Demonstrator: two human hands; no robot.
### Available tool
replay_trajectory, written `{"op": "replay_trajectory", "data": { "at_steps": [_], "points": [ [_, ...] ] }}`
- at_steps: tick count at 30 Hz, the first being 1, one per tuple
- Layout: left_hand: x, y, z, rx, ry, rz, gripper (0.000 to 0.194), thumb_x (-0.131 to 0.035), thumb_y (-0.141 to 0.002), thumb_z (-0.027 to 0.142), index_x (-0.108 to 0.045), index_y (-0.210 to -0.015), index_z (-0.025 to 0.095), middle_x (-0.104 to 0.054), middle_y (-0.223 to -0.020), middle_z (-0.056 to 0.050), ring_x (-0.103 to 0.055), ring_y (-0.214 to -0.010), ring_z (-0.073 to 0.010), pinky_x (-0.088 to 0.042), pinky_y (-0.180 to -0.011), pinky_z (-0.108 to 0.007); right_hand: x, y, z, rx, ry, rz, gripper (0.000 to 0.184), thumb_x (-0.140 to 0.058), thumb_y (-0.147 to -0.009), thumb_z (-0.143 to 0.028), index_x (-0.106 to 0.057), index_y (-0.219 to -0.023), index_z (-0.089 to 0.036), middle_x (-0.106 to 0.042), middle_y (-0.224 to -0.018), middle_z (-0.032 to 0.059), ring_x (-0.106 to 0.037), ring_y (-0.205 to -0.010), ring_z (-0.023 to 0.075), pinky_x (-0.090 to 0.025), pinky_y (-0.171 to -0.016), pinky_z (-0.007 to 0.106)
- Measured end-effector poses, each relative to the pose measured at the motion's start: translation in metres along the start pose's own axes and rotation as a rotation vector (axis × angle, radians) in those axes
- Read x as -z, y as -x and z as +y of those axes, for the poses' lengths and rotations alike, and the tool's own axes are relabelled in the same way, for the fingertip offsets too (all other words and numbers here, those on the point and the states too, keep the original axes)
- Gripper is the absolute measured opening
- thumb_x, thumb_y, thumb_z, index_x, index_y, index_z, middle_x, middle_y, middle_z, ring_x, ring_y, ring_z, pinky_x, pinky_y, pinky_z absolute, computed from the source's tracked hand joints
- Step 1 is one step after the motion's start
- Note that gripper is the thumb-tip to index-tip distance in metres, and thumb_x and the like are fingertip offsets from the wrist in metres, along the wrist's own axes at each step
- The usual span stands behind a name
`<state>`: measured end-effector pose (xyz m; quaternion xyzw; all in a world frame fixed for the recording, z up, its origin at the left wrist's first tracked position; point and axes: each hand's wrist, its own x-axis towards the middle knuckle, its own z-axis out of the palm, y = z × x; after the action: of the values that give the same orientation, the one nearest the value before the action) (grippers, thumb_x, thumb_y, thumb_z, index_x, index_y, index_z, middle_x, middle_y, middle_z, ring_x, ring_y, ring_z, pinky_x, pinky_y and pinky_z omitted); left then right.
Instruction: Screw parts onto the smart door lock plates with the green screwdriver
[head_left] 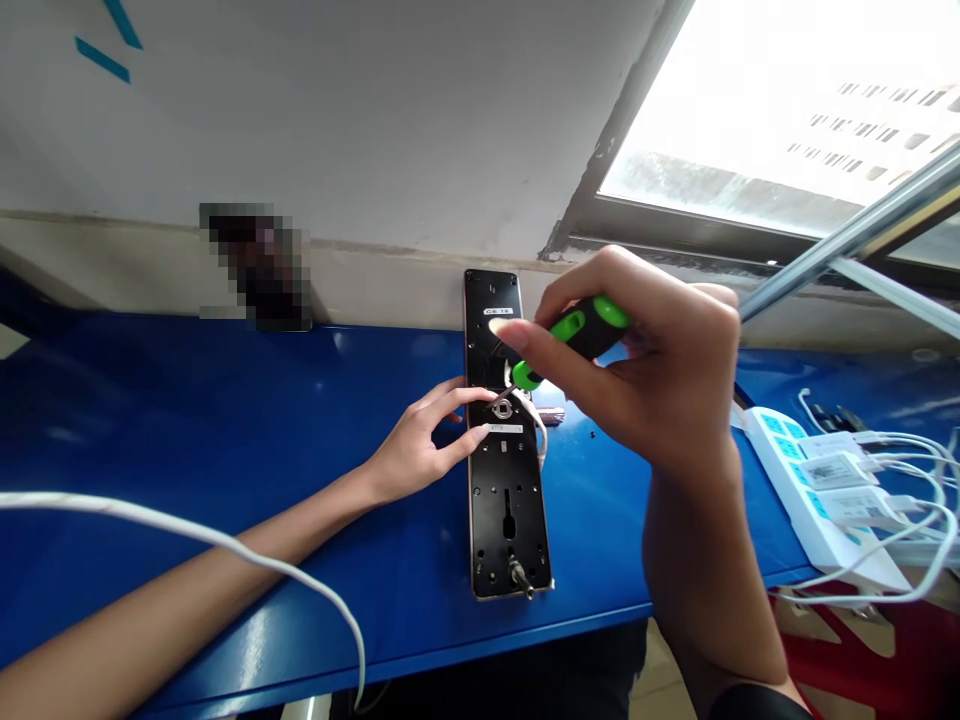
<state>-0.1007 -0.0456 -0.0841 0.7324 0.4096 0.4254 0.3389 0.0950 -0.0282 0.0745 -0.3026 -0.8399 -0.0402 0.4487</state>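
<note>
A long black door lock panel (491, 520) lies on the blue table, its inner side with holes and slots facing up. My left hand (420, 445) holds it at the left edge, thumb and index fingertip on the plate and the other fingers along the side. My right hand (652, 350) is closed round a green and black screwdriver (529, 374). The screwdriver slants down to the left, its tip beside my left index fingertip, near a square-holed hub (502, 409). Whether a screw sits under the tip, I cannot tell. A metal spindle (520, 577) sticks out near the panel's lower end.
A white cable (541, 432) runs along the panel's right side, by a small brownish cylinder (553, 415). At right stands a white power strip (795, 480) with plugged-in chargers. Another white cable (225, 540) crosses over my left forearm. A wall (405, 150) bounds the table behind.
</note>
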Motion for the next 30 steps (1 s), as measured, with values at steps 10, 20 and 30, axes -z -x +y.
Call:
{"op": "replay_trajectory", "data": {
  "at_steps": [10,20,30],
  "points": [
    [-0.002,-0.002,-0.005,0.007,0.142,-0.003,0.035,-0.070,-0.098,0.035,-0.064,-0.133,0.033,-0.057,-0.145,-0.006,-0.060,-0.129,-0.0258,-0.058,-0.098,-0.037,0.011,-0.001,-0.004,0.043,-0.043,-0.129,0.015,-0.074,-0.095,-0.034,-0.068,-0.088,-0.022,-0.070,-0.071,-0.0024,-0.060,-0.057,0.0102,-0.048,-0.051,0.029],
    [0.000,-0.001,-0.005,0.028,0.157,-0.027,0.036,-0.069,-0.099,0.036,-0.063,-0.135,0.035,-0.054,-0.146,-0.006,-0.059,-0.129,-0.0250,-0.057,-0.101,-0.038,0.028,0.000,0.002,0.042,-0.218,-0.348,0.033,-0.063,-0.094,-0.011,-0.064,-0.122,-0.028,-0.075,-0.114,0.0015,-0.074,-0.099,0.0177,-0.062,-0.085,0.032],
    [0.002,-0.002,-0.007,0.044,0.180,-0.047,0.037,-0.070,-0.098,0.039,-0.064,-0.134,0.034,-0.055,-0.142,-0.007,-0.058,-0.132,-0.0273,-0.057,-0.101,-0.039,0.018,-0.002,0.015,0.119,-0.075,-0.175,0.005,-0.076,-0.091,-0.025,-0.071,-0.093,-0.024,-0.074,-0.084,-0.0025,-0.065,-0.070,0.0122,-0.053,-0.061,0.028]
  ]
}}
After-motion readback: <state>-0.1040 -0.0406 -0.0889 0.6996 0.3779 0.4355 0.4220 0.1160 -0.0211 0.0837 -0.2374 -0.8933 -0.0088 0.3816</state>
